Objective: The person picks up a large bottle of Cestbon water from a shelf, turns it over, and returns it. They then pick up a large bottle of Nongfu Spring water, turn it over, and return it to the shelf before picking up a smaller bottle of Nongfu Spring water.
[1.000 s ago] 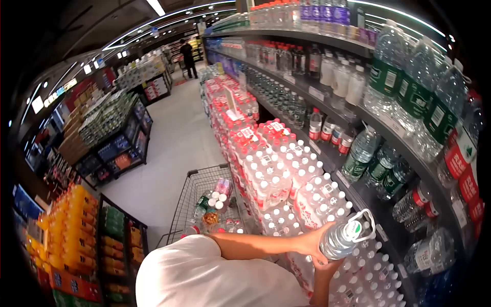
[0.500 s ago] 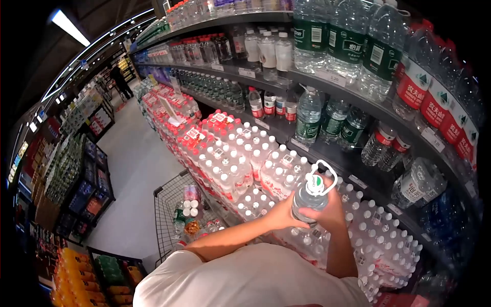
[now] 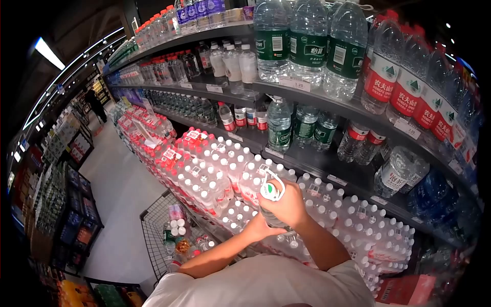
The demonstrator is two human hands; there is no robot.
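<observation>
A large clear bottle [image 3: 269, 215] with a white carry handle and a green-marked cap is held upright in front of my chest. My right hand [image 3: 287, 204] wraps round its upper part, just beside the cap. My left hand [image 3: 260, 228] grips the bottle lower down on its left side. Below and around it stand packs of white-capped water bottles [image 3: 240, 171]. Large green-labelled bottles [image 3: 308, 48] stand on the shelf above.
A wire shopping cart [image 3: 153, 225] with bottles and packets stands at the lower left. Red-capped packs [image 3: 174, 158] line the aisle floor [image 3: 123, 199]. Shelves [image 3: 327, 105] curve along the right. A person [image 3: 95, 106] stands far down the aisle.
The view has turned right, so the shelves appear further left. My right hand has shifted up to the bottle's top near the handle, while my left hand stays lower on it.
</observation>
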